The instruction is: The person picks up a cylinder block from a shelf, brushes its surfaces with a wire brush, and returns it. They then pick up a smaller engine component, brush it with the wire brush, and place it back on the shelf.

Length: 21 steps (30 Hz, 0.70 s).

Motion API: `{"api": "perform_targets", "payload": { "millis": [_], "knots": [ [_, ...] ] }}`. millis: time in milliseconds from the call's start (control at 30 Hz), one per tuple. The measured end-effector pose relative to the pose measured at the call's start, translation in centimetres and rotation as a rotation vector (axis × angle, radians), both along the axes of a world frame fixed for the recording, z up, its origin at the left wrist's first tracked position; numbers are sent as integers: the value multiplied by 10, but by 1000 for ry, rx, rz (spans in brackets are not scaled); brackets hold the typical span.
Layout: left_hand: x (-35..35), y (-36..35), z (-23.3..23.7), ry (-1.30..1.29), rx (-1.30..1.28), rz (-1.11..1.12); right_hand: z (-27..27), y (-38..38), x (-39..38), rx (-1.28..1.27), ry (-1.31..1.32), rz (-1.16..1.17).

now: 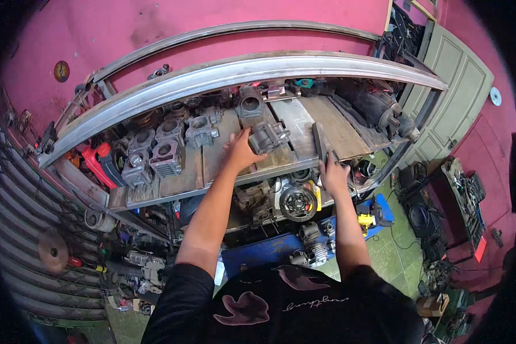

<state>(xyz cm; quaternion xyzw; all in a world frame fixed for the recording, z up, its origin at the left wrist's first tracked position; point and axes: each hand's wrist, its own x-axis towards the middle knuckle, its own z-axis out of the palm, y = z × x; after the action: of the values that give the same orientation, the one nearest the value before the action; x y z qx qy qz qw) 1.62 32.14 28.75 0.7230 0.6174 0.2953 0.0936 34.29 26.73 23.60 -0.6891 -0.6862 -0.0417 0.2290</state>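
Grey metal engine part (268, 137) rests on the wooden shelf (215, 157), and my left hand (243, 152) is closed around its left side. To the right, my right hand (333, 174) grips the lower end of a dark flat bar (319, 142) that lies over the shelf boards. Another metal cylinder block (250, 103) stands just behind the part in my left hand. Several more cylinder blocks (166, 157) are grouped on the left of the shelf.
A metal beam (246, 67) runs across above the shelf. A red object (102, 163) is at the shelf's left end, dark cylindrical parts (378, 109) at its right. Below are a round disc part (298, 203) and a blue surface (264, 252) with engine parts.
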Motion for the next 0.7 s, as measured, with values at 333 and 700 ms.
{"api": "perform_targets", "payload": {
  "millis": [333, 700],
  "knots": [
    [-6, -31, -25, -60, 118, 24, 35, 124, -32, 30, -444, 2],
    [1, -54, -13, 55, 319, -27, 105, 7, -85, 53, -87, 581]
  ]
}}
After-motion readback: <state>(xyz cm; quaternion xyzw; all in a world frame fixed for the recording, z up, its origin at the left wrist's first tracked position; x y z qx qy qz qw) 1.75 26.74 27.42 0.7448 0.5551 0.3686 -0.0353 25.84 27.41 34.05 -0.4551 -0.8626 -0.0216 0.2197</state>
